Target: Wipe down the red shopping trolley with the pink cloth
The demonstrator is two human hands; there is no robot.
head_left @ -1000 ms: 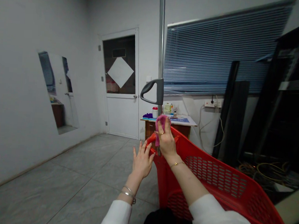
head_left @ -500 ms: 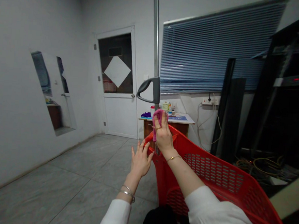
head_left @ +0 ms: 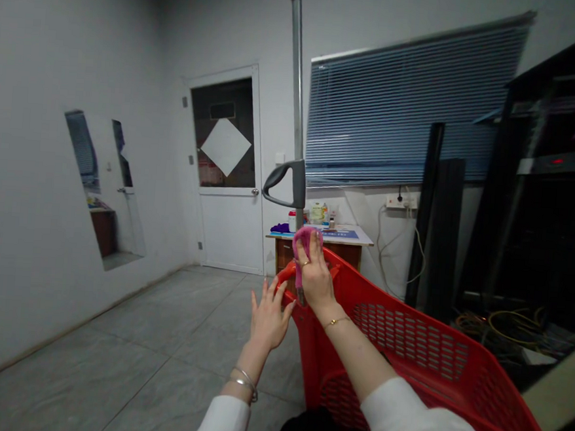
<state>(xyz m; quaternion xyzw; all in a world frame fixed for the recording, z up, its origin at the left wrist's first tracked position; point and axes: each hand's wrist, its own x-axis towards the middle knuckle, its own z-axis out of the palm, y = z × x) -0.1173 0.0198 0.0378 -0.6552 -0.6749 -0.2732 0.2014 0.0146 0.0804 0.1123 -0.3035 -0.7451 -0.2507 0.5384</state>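
A red plastic shopping basket [head_left: 408, 326] with slotted sides stands before me, and a metal pole [head_left: 300, 78] with a grey loop handle [head_left: 297, 184] rises at its near left corner. My right hand [head_left: 316, 278] presses a pink cloth [head_left: 306, 242] around the pole just below the grey handle; its fingers are closed over the cloth. My left hand [head_left: 269, 316] rests with spread fingers at the basket's red corner grip [head_left: 286, 272]. Part of the pole's lower end is hidden behind the cloth and my right hand.
Behind the basket stands a small desk [head_left: 359, 237] with bottles and a purple cloth [head_left: 281, 228]. A white door [head_left: 227, 231] and a wall mirror [head_left: 106, 196] are to the left. On the right are a dark rack [head_left: 538, 213] and loose cables [head_left: 513, 323].
My right hand and the cloth sit slightly lower in the picture, as the whole view has shifted a little. My left hand stays at the basket's corner.
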